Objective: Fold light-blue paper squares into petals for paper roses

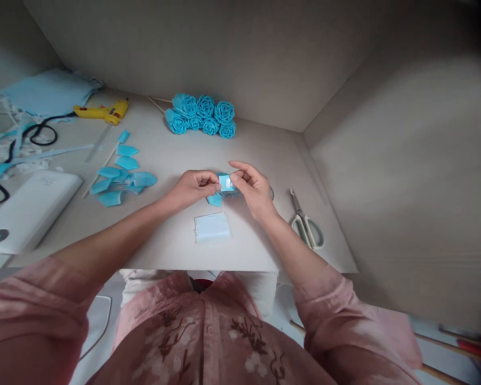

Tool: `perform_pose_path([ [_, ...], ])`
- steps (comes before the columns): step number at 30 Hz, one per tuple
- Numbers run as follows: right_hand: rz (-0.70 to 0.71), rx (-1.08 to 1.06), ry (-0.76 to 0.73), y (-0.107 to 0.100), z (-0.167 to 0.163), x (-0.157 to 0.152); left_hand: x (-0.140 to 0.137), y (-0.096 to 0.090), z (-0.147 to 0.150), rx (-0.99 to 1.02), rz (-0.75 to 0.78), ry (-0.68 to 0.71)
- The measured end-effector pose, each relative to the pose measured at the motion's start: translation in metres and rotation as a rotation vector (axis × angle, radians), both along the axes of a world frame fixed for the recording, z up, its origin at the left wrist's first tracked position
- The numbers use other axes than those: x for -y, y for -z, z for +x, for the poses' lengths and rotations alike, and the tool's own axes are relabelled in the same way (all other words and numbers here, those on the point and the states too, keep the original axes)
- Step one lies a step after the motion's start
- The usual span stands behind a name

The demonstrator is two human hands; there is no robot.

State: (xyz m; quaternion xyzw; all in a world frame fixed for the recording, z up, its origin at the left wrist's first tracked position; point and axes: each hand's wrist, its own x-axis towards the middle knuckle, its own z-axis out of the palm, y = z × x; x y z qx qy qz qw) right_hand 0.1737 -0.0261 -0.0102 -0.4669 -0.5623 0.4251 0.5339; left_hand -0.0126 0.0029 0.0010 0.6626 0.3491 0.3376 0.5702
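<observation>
Between my two hands is a small blue piece of fabric [226, 183] with a white patch on its face. My left hand [198, 187] pinches its left edge between thumb and fingers. At its right edge my right hand [251, 187] grips with the thumb and a finger, the index finger raised. Under the hands lie more blue petal-shaped pieces [214, 199], partly hidden. A pale blue square of fabric [212, 227] rests flat on the table just in front of them. Right of my right hand lie scissors [304, 222] with white handles.
Several blue fabric roses [204, 115] on sticks lie at the back. Left are cut petals [110, 172], a thin stick [111, 160], a yellow glue gun [102, 111] with black cord, stacked fabric masks [50, 91] and a white power bank [36, 206]. Board walls [208, 48] enclose the table.
</observation>
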Motion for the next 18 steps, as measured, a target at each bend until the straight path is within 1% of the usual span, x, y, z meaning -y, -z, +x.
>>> perform_pose_path([
  [5, 0.006, 0.025, 0.011, 0.001, 0.001, -0.001, 0.000, -0.003, -0.002, 0.010, -0.028, -0.014],
  [9, 0.010, 0.063, -0.007, 0.003, -0.001, 0.000, 0.001, -0.001, 0.000, 0.024, -0.038, -0.011],
  [12, 0.018, 0.083, 0.022, 0.004, 0.000, -0.001, 0.000, 0.001, 0.000, 0.027, -0.028, -0.019],
  [14, 0.026, 0.061, 0.052, 0.005, 0.001, -0.002, -0.003, 0.000, -0.002, 0.023, -0.005, -0.076],
  [15, 0.031, 0.040, 0.064, 0.005, 0.002, -0.003, -0.006, -0.001, -0.004, 0.021, 0.017, -0.127],
  [18, 0.029, -0.008, 0.075, 0.005, 0.004, -0.005, -0.020, -0.002, -0.013, -0.021, 0.171, -0.334],
])
